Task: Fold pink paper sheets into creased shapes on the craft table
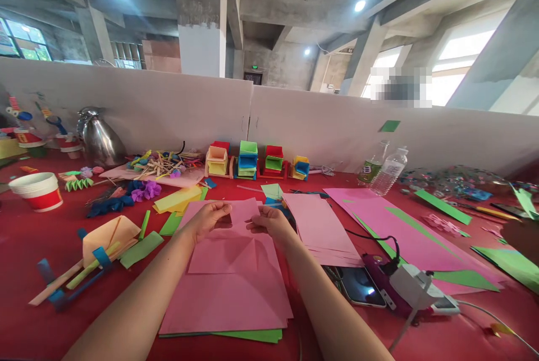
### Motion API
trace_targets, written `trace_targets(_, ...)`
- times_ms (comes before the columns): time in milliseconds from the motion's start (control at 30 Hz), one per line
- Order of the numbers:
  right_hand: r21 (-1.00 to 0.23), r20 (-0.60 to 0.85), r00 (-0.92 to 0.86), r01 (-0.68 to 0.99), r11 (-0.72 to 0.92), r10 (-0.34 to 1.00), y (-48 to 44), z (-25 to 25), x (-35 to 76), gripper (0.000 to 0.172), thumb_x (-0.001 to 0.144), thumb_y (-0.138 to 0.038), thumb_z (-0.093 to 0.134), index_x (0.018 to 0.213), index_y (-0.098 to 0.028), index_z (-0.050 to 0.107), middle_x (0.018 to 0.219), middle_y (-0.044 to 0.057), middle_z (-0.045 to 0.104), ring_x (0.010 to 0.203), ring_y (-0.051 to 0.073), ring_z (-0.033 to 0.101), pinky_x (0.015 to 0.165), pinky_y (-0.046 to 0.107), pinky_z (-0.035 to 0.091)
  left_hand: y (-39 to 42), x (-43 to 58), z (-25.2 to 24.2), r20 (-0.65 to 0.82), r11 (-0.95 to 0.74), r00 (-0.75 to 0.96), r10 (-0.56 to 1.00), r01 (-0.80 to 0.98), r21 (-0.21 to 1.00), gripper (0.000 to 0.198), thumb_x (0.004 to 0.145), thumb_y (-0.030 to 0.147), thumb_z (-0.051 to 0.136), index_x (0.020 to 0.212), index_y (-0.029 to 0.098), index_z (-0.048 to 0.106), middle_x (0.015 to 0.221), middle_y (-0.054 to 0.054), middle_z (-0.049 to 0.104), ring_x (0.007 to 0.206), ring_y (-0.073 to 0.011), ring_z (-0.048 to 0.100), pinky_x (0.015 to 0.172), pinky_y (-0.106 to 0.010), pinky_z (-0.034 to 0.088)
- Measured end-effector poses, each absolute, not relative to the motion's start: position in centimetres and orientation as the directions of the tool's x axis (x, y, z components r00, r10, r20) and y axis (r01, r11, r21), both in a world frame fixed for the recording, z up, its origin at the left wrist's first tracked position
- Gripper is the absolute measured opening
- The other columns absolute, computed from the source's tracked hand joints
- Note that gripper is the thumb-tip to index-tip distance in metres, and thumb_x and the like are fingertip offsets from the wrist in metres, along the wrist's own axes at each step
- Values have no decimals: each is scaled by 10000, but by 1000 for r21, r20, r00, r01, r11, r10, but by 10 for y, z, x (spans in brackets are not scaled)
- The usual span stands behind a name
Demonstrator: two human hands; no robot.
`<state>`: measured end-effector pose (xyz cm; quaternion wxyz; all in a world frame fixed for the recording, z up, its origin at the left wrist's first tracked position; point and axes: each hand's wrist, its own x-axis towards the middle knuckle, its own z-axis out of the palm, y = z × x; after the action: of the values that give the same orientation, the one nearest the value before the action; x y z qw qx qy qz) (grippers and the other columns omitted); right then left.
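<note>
Between both hands, raised above the table, is a small piece of pink paper (244, 213). My left hand (211, 219) pinches its left edge, and my right hand (269, 220) pinches the right edge, fingers closed. Just below lies a creased pink sheet (229, 257) on top of a larger stack of pink paper (227, 307). Green paper (252, 336) sticks out from under the stack's near edge. Right of my right hand is another pile of pink sheets (322, 229).
Paper models (248, 160) line the back partition. At left are a peach paper cart (109, 240), paper cups (39, 191) and a steel jug (99, 136). A phone (360, 285), a power strip (381, 271) with cables, and plastic bottles (389, 170) stand or lie to the right.
</note>
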<state>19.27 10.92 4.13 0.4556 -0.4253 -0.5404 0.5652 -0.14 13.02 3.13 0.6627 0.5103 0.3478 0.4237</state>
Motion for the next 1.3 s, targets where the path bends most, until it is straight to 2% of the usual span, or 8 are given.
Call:
trace_targets(100, -986, 131, -139, 85, 144, 982, 106, 40, 188, 485, 592, -223, 682, 1058, -185, 555, 920, 69, 640, 710, 144, 610, 644, 297, 495, 133, 3, 28, -31, 108, 343, 939, -208, 972, 255, 660, 381, 670, 755, 151, 615, 661, -21, 662, 591, -123, 619, 584, -224, 473)
trace_targets(233, -785, 418, -148, 437, 438, 896, 101, 40, 184, 700, 565, -250, 715, 1211, -279, 447, 1196, 68, 478, 970, 187, 513, 770, 336, 456, 130, 4, 31, -48, 122, 341, 939, -196, 973, 229, 647, 344, 677, 716, 136, 611, 590, -15, 639, 532, -120, 605, 530, -215, 465)
trace_targets(400, -753, 416, -136, 503, 424, 899, 102, 42, 186, 590, 634, -341, 675, 1173, -210, 476, 1077, 80, 531, 840, 169, 531, 684, 301, 465, 124, 9, 35, -41, 126, 346, 937, -228, 966, 287, 654, 407, 666, 669, 154, 531, 535, 21, 574, 556, -164, 637, 501, -234, 478)
trace_targets(600, -715, 441, -91, 567, 410, 893, 103, 42, 187, 520, 733, -463, 556, 1159, -169, 504, 899, 59, 588, 693, 144, 520, 631, 272, 426, 114, 14, 40, -4, 130, 421, 907, -271, 954, 409, 709, 551, 566, 836, 163, 529, 812, -80, 657, 667, -213, 665, 499, -247, 488)
trace_targets(800, -732, 393, -67, 582, 356, 917, 98, 50, 189, 444, 831, -516, 360, 985, -177, 602, 619, 1, 571, 565, 124, 517, 530, 214, 363, 113, 15, 35, 53, 32, 485, 873, -165, 986, 410, 714, 500, 601, 942, 162, 557, 801, -69, 661, 625, -164, 645, 556, -248, 479)
trace_targets(1000, -718, 432, 51, 624, 309, 901, 99, 55, 194, 453, 782, -555, 413, 540, -181, 492, 434, -48, 384, 433, 85, 352, 424, 202, 234, 109, 16, 36, -10, 13, 571, 821, -1, 1000, 234, 690, 354, 631, 823, 162, 634, 764, -32, 650, 650, -151, 609, 569, -243, 464)
trace_targets(1167, -767, 428, 26, 540, 348, 903, 103, 51, 192, 418, 752, -493, 490, 491, -181, 394, 462, -59, 334, 449, 71, 299, 422, 198, 219, 101, 13, 41, -56, 27, 666, 744, 54, 998, 158, 607, 274, 701, 635, 130, 643, 614, -20, 631, 568, -130, 558, 547, -217, 424)
trace_targets(1300, -757, 419, -10, 548, 356, 908, 102, 49, 190, 341, 738, -435, 534, 524, -178, 469, 466, -56, 384, 464, 79, 347, 444, 196, 260, 100, 14, 41, -51, 31, 657, 752, 43, 999, 322, 692, 441, 617, 645, 123, 638, 578, -39, 630, 512, -132, 553, 487, -209, 390)
